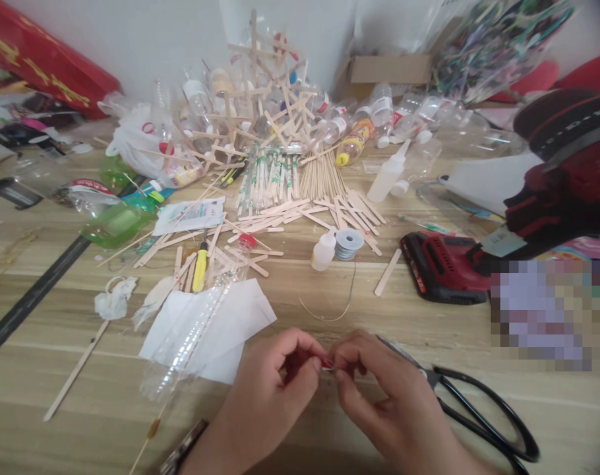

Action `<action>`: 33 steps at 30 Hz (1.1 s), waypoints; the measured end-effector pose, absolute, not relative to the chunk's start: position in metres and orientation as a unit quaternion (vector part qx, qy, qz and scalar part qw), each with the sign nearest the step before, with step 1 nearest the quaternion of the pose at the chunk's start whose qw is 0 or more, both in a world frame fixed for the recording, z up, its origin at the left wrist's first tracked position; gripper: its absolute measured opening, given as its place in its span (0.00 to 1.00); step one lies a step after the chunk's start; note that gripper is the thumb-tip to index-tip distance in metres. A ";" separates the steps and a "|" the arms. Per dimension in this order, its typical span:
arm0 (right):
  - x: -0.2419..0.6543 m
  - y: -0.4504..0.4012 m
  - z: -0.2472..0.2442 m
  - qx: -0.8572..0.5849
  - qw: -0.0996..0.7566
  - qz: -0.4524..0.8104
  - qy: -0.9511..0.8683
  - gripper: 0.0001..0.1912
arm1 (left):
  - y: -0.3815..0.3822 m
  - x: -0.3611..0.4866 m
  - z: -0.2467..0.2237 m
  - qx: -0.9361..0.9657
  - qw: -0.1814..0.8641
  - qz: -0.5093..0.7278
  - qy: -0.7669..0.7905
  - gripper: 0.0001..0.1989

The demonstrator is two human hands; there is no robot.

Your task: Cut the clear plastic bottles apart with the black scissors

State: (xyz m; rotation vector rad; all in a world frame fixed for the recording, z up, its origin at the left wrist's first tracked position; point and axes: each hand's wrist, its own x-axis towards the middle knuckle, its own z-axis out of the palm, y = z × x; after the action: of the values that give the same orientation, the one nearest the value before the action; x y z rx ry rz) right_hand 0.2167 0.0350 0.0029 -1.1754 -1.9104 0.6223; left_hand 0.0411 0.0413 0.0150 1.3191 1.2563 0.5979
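My left hand (273, 392) is closed in a pinch on a small red piece (326, 363), mostly covered by the fingers. Fingertip to fingertip with it, my right hand (386, 386) is also pinched closed; a thin pale end shows between the two, but what the right fingers grip is too small to tell. Black-handled scissors (482, 406) lie beside and partly under my right hand. Beyond the hands, a spool of thin wire (349, 244) trails a loose end on the table, next to a small white squeeze bottle (324, 251).
Left of my hands, a cut clear plastic bottle (196, 330) lies on white paper (253, 303). A red cordless drill (443, 267) is at the right. Wooden sticks (285, 214), a yellow-handled screwdriver (200, 267) and several plastic bottles (357, 138) crowd the back.
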 end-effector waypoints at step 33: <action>0.222 0.038 0.009 -0.455 0.344 0.361 -0.738 0.10 | 0.047 0.036 0.021 0.622 0.547 0.208 0.520 0.04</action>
State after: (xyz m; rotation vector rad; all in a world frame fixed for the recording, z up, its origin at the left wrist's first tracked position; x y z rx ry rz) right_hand 0.2219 0.0382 0.0093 -1.1808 -1.9184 0.9369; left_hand 0.0357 0.0471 0.0206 1.4739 1.2331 0.4921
